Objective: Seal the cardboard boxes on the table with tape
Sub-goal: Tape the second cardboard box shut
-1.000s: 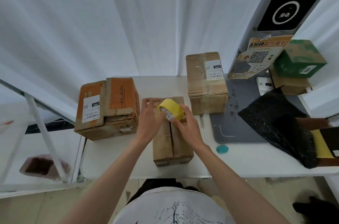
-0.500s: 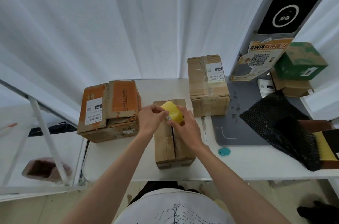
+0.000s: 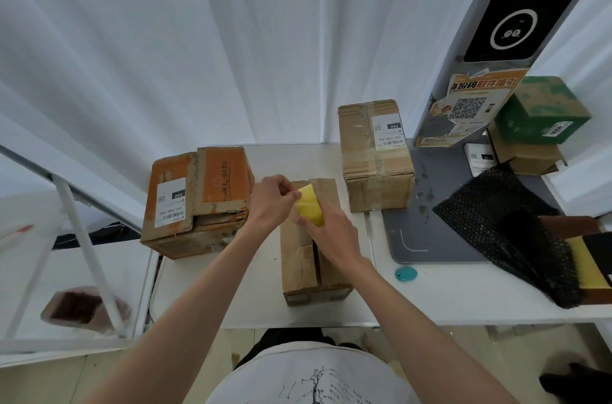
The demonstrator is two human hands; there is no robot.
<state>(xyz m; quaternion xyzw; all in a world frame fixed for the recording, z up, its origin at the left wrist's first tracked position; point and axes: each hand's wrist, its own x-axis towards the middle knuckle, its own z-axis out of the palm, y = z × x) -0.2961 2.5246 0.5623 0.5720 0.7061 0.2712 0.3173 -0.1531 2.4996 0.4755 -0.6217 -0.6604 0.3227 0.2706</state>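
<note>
Head view: a narrow brown box (image 3: 309,258) lies lengthwise on the white table (image 3: 463,297), its top seam untaped. Right hand (image 3: 331,234) grips a yellow tape roll (image 3: 310,210) above the box's far end. Left hand (image 3: 271,201) pinches at the roll's left edge, fingertips closed. An orange box (image 3: 198,198) sits left; a labelled brown box (image 3: 376,152) stands behind on the right.

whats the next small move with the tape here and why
Probably peel the tape's free end loose: the right hand holds the yellow tape roll over the middle box, the left hand pinches at its edge, and the box's centre seam shows no tape yet.
</note>
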